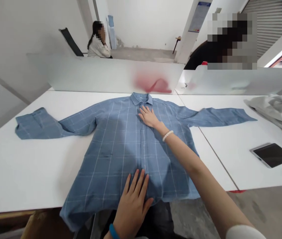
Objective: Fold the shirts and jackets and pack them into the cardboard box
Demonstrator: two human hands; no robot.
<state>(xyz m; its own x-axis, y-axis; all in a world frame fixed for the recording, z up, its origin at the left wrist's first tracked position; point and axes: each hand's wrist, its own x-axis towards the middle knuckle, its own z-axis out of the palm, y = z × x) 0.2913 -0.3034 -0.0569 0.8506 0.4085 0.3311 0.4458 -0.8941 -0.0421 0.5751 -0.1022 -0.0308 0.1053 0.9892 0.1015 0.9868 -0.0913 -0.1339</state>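
A blue checked shirt (116, 139) lies spread out front-up on the white table (26, 166), both sleeves stretched to the sides and its collar at the far edge. My left hand (133, 199) rests flat on the shirt's lower hem near the button strip, fingers stretched out. My right hand (149, 117) lies flat on the chest just below the collar, fingers extended; a white bead bracelet sits on that wrist. Neither hand holds anything.
A dark tablet (271, 154) lies on the right-hand table. A pale grey garment (277, 111) is heaped at the far right. Frosted partition panels (101, 74) run along the back. One person sits beyond them at the left, another at the right.
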